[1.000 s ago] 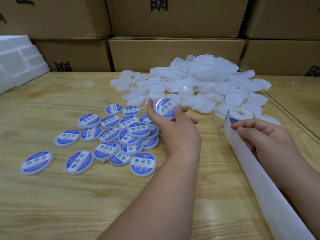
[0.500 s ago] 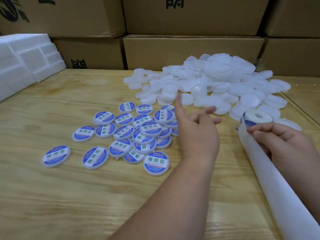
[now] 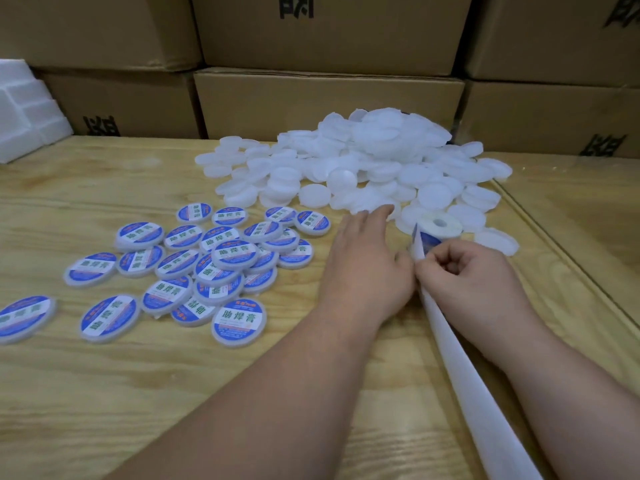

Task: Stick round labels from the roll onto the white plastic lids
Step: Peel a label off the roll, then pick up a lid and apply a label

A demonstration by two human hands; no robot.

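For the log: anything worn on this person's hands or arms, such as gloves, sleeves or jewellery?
Nothing worn shows. Both forearms are bare right to the frame's edge, with no sleeve in view. The left hand and right hand have no gloves, rings, watch or wristband visible; fingers are bare.

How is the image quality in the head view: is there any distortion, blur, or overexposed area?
Head view: wide-angle bending shows at the edges, curving the cardboard boxes; the pile of plain lids is bright and washed out, its outlines merging; the labelled lids near the centre read sharply, those at the left edge look smeared; lighting is soft, shadows faint.
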